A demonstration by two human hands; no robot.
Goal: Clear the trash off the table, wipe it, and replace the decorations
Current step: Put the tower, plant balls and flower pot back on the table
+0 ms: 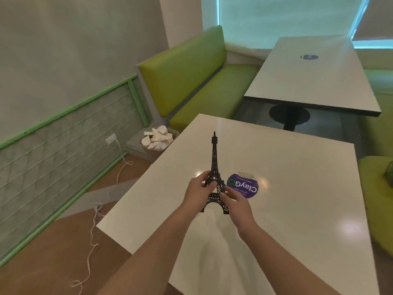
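Note:
A black metal Eiffel Tower model [214,162] stands upright over the middle of the white table [297,188]. My left hand [196,192] grips its lower part from the left, fingers curled round the lattice. My right hand [238,204] pinches the base from the right. Whether the tower's feet touch the tabletop I cannot tell. A round purple sticker [244,186] reading "ClayGo" lies flat on the table just right of the tower.
A small bin [158,139] full of white crumpled trash sits on the floor past the table's far left corner. A green bench [191,81] runs along the wall. A second table [314,73] stands beyond. A white cord [91,231] trails across the wooden floor.

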